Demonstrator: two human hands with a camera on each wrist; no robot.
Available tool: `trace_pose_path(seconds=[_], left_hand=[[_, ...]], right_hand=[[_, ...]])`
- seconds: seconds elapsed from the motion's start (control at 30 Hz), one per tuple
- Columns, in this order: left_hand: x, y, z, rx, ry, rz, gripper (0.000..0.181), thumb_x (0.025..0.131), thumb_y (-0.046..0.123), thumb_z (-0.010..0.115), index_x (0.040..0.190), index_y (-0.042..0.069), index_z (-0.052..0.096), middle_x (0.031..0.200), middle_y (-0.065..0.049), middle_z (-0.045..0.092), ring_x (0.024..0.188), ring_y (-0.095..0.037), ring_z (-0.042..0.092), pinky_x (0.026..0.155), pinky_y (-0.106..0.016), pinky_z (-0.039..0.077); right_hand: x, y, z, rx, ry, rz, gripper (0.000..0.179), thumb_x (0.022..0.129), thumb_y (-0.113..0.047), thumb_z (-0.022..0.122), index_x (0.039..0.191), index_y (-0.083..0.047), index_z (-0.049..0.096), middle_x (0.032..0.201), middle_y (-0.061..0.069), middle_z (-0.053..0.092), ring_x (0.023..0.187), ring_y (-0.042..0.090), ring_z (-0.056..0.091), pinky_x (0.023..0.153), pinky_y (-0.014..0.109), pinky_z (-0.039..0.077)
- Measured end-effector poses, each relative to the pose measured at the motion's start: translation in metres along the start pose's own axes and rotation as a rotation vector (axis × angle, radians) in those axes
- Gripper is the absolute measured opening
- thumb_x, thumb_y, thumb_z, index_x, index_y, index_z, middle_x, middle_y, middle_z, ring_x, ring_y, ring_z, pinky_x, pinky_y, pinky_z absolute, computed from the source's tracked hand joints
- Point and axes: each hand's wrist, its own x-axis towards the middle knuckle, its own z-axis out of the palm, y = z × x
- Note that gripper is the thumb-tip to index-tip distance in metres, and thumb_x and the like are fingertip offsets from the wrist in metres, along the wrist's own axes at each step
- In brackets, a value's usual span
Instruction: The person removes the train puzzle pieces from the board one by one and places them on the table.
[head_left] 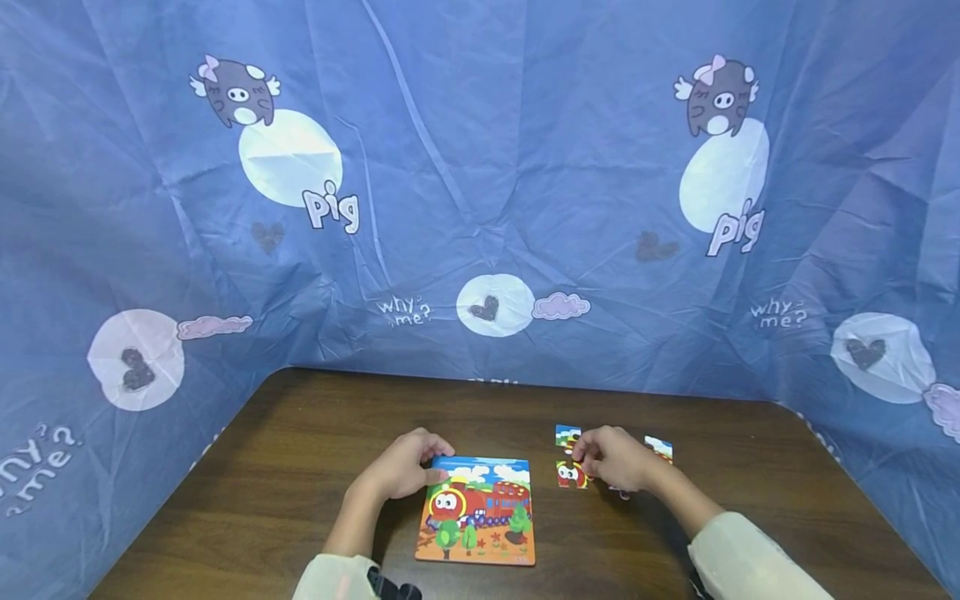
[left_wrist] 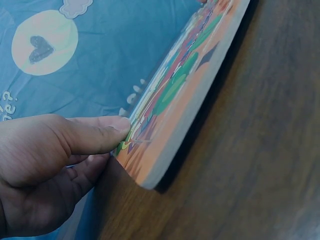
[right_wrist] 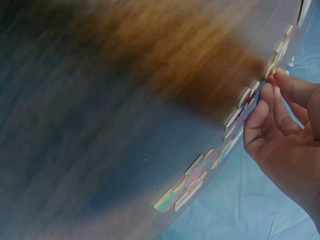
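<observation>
A square puzzle board printed with a red train, trees and clouds lies in front of me. My left hand grips its left edge; in the left wrist view the thumb presses on the printed face, with fingers below the edge. To the right of the board, my right hand pinches a small puzzle piece between thumb and index finger, low over the table. Near those fingertips are a piece with the train's eyes and a blue-and-green piece. The hand partly covers other pieces.
Another piece lies beyond the right hand. Several loose pieces are spread along the table in the right wrist view. The brown wooden table is enclosed by a blue printed curtain at the back and sides.
</observation>
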Motion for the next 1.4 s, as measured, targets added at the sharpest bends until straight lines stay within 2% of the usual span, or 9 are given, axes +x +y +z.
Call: trace_pose_path(seconds=[0.13, 0.33, 0.5, 0.57, 0.8, 1.0, 1.23, 1.4], left_hand=[[0.001, 0.0, 0.0, 0.002, 0.002, 0.006, 0.016, 0.09, 0.01, 0.079, 0.104, 0.012, 0.073, 0.101, -0.002, 0.06, 0.097, -0.02, 0.056, 0.093, -0.049, 0.05], [0.002, -0.001, 0.0, 0.012, 0.006, 0.0, 0.016, 0.09, 0.012, 0.08, 0.105, 0.013, 0.073, 0.102, -0.002, 0.061, 0.098, -0.02, 0.056, 0.093, -0.049, 0.05], [0.001, 0.0, 0.0, 0.01, 0.006, -0.018, 0.016, 0.09, 0.013, 0.08, 0.105, 0.014, 0.073, 0.102, -0.001, 0.06, 0.098, -0.02, 0.056, 0.094, -0.049, 0.049], [0.001, 0.0, -0.001, 0.012, 0.006, -0.022, 0.017, 0.09, 0.013, 0.08, 0.105, 0.014, 0.073, 0.102, -0.002, 0.06, 0.097, -0.021, 0.056, 0.094, -0.05, 0.049], [0.0, 0.001, -0.001, 0.01, 0.007, -0.009, 0.017, 0.09, 0.012, 0.079, 0.105, 0.013, 0.073, 0.102, -0.002, 0.06, 0.096, -0.021, 0.055, 0.093, -0.05, 0.049], [0.0, 0.001, 0.0, 0.004, -0.001, -0.003, 0.016, 0.09, 0.012, 0.079, 0.105, 0.014, 0.073, 0.102, -0.002, 0.06, 0.097, -0.021, 0.056, 0.093, -0.049, 0.049], [0.0, 0.0, 0.0, 0.002, -0.001, 0.012, 0.017, 0.09, 0.01, 0.079, 0.105, 0.013, 0.073, 0.102, -0.001, 0.06, 0.097, -0.02, 0.056, 0.092, -0.049, 0.049], [0.0, -0.001, 0.0, -0.02, -0.001, 0.011, 0.015, 0.091, 0.011, 0.078, 0.105, 0.013, 0.073, 0.102, -0.001, 0.061, 0.097, -0.02, 0.056, 0.092, -0.048, 0.049]], right_hand=[[0.0, -0.001, -0.001, -0.012, -0.005, 0.003, 0.026, 0.086, 0.016, 0.055, 0.097, -0.004, 0.067, 0.077, 0.002, 0.063, 0.053, 0.009, 0.052, 0.041, 0.023, 0.042], [-0.001, -0.008, -0.003, -0.053, 0.008, -0.003, 0.016, 0.091, 0.008, 0.063, 0.1, -0.005, 0.069, 0.079, 0.0, 0.064, 0.056, 0.01, 0.053, 0.047, 0.026, 0.046], [-0.002, -0.02, -0.002, -0.062, -0.014, -0.099, 0.008, 0.095, 0.001, 0.066, 0.099, -0.005, 0.069, 0.08, -0.001, 0.066, 0.06, 0.007, 0.054, 0.053, 0.026, 0.048], [-0.002, -0.025, 0.0, -0.061, -0.03, -0.133, 0.005, 0.095, -0.002, 0.067, 0.098, -0.005, 0.07, 0.081, -0.002, 0.067, 0.066, 0.006, 0.055, 0.06, 0.026, 0.047], [-0.004, -0.043, 0.014, -0.093, -0.082, -0.203, 0.005, 0.096, -0.011, 0.071, 0.101, -0.009, 0.072, 0.081, -0.01, 0.064, 0.071, 0.004, 0.055, 0.066, 0.026, 0.048], [-0.008, -0.062, 0.03, -0.076, -0.162, -0.239, 0.007, 0.096, -0.016, 0.073, 0.101, -0.012, 0.071, 0.083, -0.013, 0.062, 0.072, 0.002, 0.055, 0.067, 0.024, 0.05], [-0.012, -0.081, 0.046, -0.101, -0.241, -0.262, 0.012, 0.094, -0.02, 0.076, 0.103, -0.014, 0.071, 0.083, -0.012, 0.058, 0.074, 0.001, 0.053, 0.067, 0.021, 0.049], [-0.014, -0.084, 0.053, -0.139, -0.248, -0.257, 0.017, 0.091, -0.023, 0.08, 0.103, -0.015, 0.07, 0.087, -0.009, 0.057, 0.077, 0.004, 0.052, 0.069, 0.02, 0.047]])
